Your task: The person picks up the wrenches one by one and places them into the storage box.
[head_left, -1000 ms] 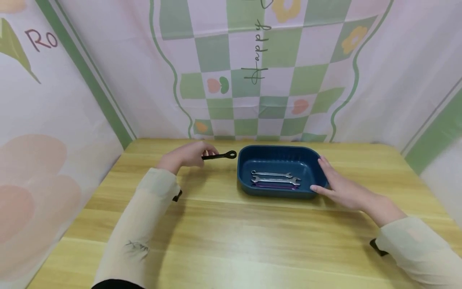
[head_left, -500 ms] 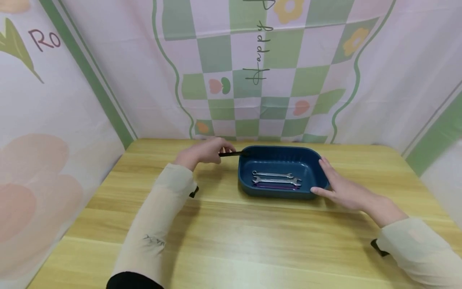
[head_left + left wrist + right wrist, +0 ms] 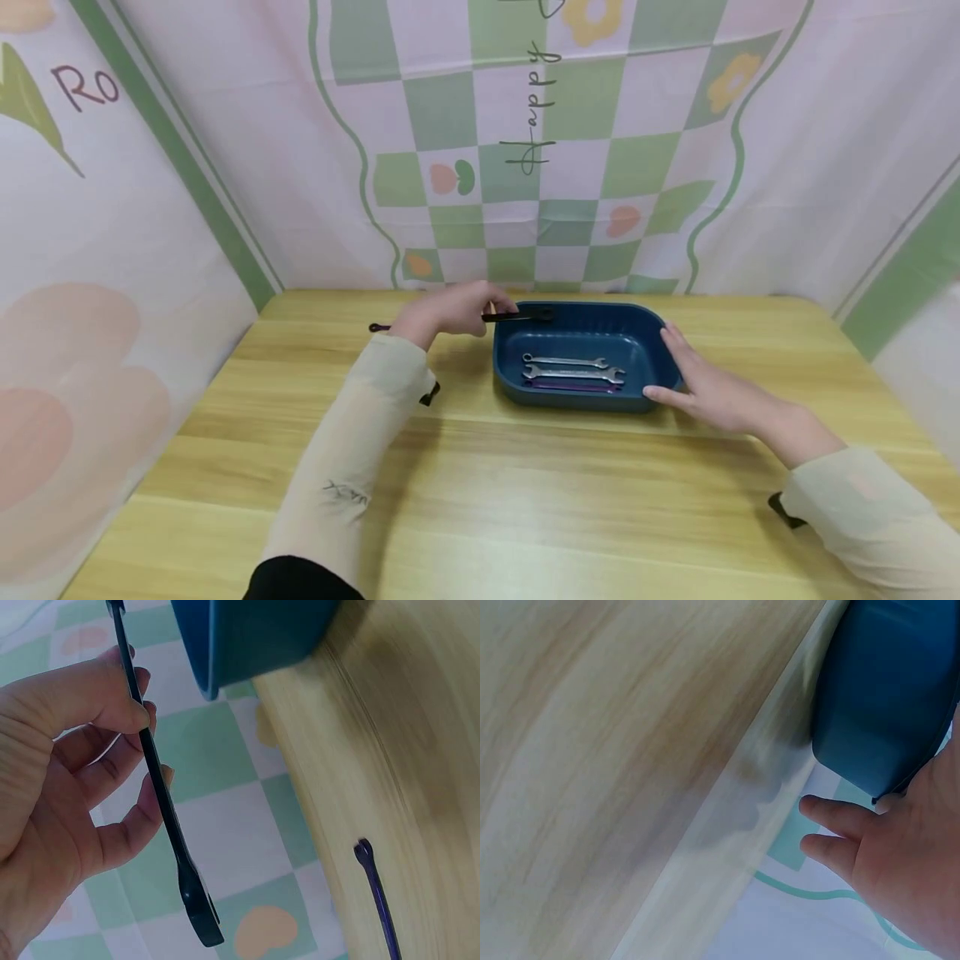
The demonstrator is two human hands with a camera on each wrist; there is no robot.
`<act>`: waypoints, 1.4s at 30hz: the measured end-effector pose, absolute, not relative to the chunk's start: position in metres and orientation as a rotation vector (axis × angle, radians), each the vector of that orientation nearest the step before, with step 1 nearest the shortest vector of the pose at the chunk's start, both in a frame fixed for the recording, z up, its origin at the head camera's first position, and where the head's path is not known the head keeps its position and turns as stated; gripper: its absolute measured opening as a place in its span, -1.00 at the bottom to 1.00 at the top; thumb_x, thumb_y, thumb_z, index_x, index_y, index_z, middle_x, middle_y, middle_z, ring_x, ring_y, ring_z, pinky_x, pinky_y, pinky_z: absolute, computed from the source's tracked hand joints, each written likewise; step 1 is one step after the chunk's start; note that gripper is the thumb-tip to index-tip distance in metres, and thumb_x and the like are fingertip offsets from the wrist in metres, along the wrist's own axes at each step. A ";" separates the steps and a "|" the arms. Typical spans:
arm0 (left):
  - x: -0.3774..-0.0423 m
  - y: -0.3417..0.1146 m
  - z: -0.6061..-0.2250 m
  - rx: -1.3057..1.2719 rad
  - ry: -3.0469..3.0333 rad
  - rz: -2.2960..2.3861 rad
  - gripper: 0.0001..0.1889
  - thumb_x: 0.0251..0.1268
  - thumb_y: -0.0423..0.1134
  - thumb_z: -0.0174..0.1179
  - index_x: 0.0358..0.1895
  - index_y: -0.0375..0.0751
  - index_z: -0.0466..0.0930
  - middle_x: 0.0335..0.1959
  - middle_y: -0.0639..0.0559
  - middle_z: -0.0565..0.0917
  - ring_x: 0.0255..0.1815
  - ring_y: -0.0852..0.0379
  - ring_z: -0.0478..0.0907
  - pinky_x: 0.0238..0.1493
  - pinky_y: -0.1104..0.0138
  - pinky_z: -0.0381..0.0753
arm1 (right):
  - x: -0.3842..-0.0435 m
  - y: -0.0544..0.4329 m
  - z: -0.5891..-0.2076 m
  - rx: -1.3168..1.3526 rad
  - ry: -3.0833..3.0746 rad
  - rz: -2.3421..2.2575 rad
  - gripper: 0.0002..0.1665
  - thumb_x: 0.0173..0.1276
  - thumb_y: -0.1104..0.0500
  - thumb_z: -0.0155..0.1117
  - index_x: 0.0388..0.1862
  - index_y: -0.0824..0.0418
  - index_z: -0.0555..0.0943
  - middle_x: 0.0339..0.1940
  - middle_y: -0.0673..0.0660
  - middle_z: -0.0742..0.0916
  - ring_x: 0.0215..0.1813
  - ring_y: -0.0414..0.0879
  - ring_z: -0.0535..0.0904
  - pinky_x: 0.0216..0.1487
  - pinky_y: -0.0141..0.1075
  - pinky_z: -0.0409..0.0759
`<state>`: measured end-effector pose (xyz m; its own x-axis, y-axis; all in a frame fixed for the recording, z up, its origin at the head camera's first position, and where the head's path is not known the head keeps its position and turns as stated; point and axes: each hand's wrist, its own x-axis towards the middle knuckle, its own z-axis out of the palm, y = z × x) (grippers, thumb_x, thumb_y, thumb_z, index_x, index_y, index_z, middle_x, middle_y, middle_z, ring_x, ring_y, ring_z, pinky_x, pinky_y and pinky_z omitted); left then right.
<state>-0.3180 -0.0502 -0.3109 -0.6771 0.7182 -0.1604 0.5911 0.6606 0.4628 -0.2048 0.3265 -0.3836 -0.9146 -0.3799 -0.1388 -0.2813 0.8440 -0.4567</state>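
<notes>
My left hand pinches a black wrench near its middle between thumb and fingertips. In the head view the wrench's far end overlaps the back left rim of a dark blue bin. Inside the bin lie a small silver combination wrench, a larger silver open-end wrench and a purple wrench. My right hand rests against the bin's right end, fingers nearly straight along the side and thumb at the front corner.
A dark purplish wrench lies on the wooden table, mostly hidden behind my left wrist in the head view. A printed cloth hangs behind the table's back edge.
My left hand has moved right with the black wrench, bringing its end from left of the bin to over the rim. The other wrench's end has come into view behind it. The right hand stays put.
</notes>
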 end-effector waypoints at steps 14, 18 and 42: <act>-0.316 -0.017 -0.311 1.147 2.560 0.446 -0.40 0.18 -0.68 0.14 0.28 -0.15 0.63 0.05 -0.03 0.63 0.04 0.07 0.50 0.07 0.33 0.54 | -0.204 0.325 -0.381 -0.500 2.797 -0.641 0.24 0.55 -0.27 0.12 0.66 0.30 -0.44 0.65 0.35 -0.32 0.54 0.57 -0.10 0.40 0.44 0.03; -0.317 -0.007 -0.312 1.156 2.552 0.434 -0.40 0.21 -0.66 0.16 0.30 -0.12 0.62 0.07 -0.01 0.62 0.05 0.09 0.49 0.07 0.36 0.53 | -0.204 0.325 -0.380 -0.505 2.795 -0.653 0.24 0.55 -0.26 0.13 0.66 0.30 -0.43 0.65 0.34 -0.32 0.55 0.56 -0.11 0.40 0.44 0.02; -0.322 0.040 -0.327 1.240 2.498 0.442 -0.39 0.26 -0.65 0.17 0.33 -0.09 0.60 0.08 0.05 0.60 0.07 0.14 0.48 0.02 0.43 0.51 | -0.205 0.324 -0.382 -0.480 2.789 -0.650 0.23 0.56 -0.25 0.12 0.66 0.27 -0.46 0.66 0.30 -0.35 0.55 0.55 -0.09 0.40 0.44 0.04</act>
